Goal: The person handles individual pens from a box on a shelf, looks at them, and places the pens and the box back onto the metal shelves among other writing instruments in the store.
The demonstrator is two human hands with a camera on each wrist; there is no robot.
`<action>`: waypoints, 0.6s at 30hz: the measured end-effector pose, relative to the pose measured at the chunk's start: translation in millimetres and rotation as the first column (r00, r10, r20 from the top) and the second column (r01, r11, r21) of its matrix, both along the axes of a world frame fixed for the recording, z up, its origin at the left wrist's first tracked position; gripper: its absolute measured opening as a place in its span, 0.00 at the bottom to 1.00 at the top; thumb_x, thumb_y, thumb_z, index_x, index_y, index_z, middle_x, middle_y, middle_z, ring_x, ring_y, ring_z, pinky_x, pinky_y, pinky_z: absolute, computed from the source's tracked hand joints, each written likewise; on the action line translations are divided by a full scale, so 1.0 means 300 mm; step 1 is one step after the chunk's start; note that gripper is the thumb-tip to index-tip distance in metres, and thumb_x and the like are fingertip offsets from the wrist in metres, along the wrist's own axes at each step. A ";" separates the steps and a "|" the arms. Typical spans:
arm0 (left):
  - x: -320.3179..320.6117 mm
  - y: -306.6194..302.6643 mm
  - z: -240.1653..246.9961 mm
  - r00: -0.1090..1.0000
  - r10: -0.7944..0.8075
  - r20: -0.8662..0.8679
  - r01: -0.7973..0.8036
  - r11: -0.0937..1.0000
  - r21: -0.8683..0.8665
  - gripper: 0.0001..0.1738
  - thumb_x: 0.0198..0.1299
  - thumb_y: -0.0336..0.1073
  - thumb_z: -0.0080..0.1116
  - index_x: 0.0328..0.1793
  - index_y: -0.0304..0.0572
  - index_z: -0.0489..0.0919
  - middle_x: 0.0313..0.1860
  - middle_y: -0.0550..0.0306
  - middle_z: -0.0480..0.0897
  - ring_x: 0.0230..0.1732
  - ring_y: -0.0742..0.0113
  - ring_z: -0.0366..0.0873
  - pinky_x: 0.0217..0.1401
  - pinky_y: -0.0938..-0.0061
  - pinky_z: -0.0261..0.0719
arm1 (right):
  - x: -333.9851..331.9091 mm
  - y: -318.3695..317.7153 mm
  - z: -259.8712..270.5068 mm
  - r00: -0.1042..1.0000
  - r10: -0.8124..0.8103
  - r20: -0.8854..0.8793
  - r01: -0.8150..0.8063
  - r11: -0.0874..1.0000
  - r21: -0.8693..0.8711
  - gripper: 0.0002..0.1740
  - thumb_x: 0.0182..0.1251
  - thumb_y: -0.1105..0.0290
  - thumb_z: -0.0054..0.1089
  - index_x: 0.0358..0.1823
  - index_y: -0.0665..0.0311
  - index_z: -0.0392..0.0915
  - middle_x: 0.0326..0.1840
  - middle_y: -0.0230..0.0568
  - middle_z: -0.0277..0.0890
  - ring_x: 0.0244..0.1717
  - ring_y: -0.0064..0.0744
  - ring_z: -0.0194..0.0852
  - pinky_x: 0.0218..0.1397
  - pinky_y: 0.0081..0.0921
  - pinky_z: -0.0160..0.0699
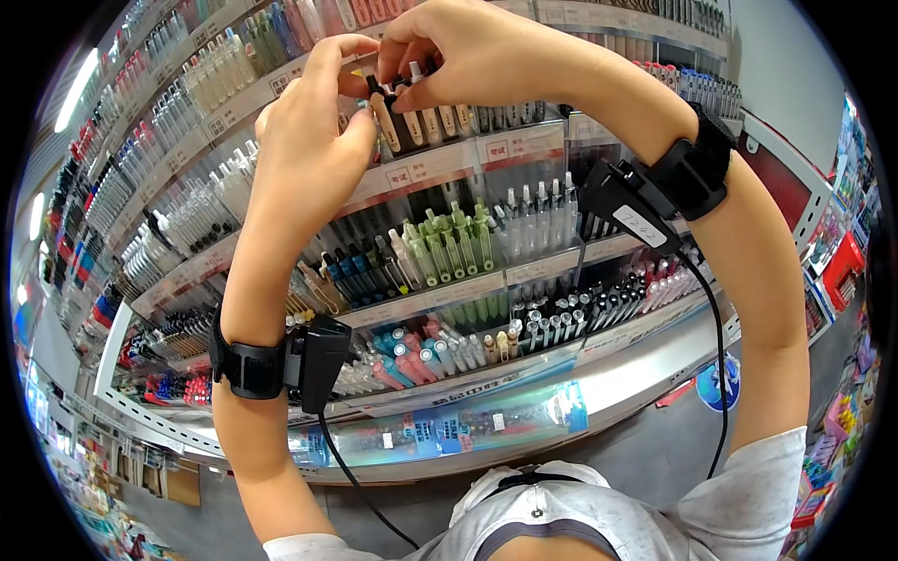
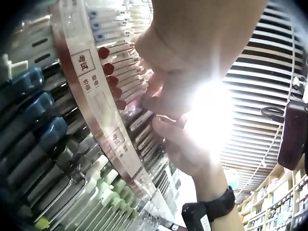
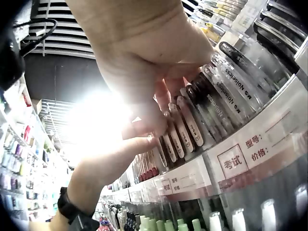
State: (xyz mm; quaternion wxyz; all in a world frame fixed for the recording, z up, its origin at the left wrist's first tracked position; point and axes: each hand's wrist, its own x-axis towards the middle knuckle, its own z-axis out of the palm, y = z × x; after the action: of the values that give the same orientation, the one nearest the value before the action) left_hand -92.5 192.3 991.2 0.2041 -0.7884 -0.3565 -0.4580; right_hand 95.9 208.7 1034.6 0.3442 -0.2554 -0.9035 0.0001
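Note:
Both hands meet at a row of pens with beige clips on a shelf near the top of the head view. My right hand (image 1: 477, 61) reaches in from the right, its bent fingers and thumb pinching the dark top of a beige-clip pen (image 1: 384, 122). From the left comes my left hand (image 1: 309, 140), thumb and fingers apart, fingertips close beside that same pen. More beige-clip pens (image 3: 189, 126) stand upright under the right hand in the right wrist view. In the left wrist view, red-ended clear pens (image 2: 111, 81) stand beside the hands.
A price-label strip (image 1: 421, 170) edges this shelf. Below stand green pens (image 1: 449, 245), dark blue-topped pens (image 1: 351, 273) and clear pens (image 1: 538, 220). Pink and blue pens (image 1: 412, 360) fill a lower tier. Clear "Noiseless" pens (image 3: 231, 86) stand close by the right hand.

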 end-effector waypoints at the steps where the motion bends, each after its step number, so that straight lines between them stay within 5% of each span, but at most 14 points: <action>1: 0.000 -0.004 0.001 1.000 -0.003 0.016 0.003 1.000 -0.025 0.24 0.52 0.30 0.53 0.59 0.50 0.71 0.39 0.56 0.83 0.36 0.61 0.80 0.55 0.62 0.70 | 0.001 -0.001 -0.001 1.000 -0.002 -0.001 0.002 1.000 0.001 0.14 0.47 0.69 0.64 0.36 0.68 0.80 0.29 0.50 0.79 0.34 0.42 0.79 0.38 0.33 0.76; 5: -0.004 -0.028 0.009 1.000 -0.006 0.016 0.008 0.991 -0.131 0.25 0.51 0.30 0.54 0.58 0.49 0.71 0.39 0.57 0.84 0.35 0.61 0.80 0.54 0.61 0.70 | 0.003 0.006 0.000 0.999 0.009 -0.035 -0.011 0.999 -0.047 0.14 0.46 0.71 0.66 0.35 0.70 0.81 0.28 0.49 0.79 0.32 0.39 0.80 0.37 0.31 0.76; 9: -0.017 -0.028 0.011 0.997 -0.028 -0.073 0.025 0.999 -0.044 0.25 0.51 0.31 0.56 0.59 0.49 0.71 0.38 0.59 0.84 0.36 0.61 0.80 0.54 0.62 0.70 | 0.003 -0.005 -0.002 0.998 0.012 -0.055 -0.016 0.997 -0.079 0.14 0.46 0.71 0.67 0.34 0.72 0.81 0.27 0.49 0.79 0.31 0.37 0.80 0.36 0.30 0.76; 18: -0.017 -0.011 -0.003 0.989 0.007 -0.150 -0.018 0.997 -0.072 0.34 0.49 0.33 0.67 0.65 0.55 0.68 0.36 0.66 0.84 0.53 0.60 0.75 0.66 0.51 0.54 | 0.004 0.017 0.001 0.999 0.004 -0.043 -0.006 0.999 -0.048 0.14 0.46 0.71 0.67 0.34 0.71 0.82 0.27 0.49 0.79 0.31 0.37 0.79 0.36 0.31 0.76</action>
State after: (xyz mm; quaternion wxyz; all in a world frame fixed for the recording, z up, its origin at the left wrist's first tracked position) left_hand -97.6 189.1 990.2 0.2040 -0.8252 -0.3616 -0.3830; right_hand 97.2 214.0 1034.8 0.3570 -0.2614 -0.8963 0.0284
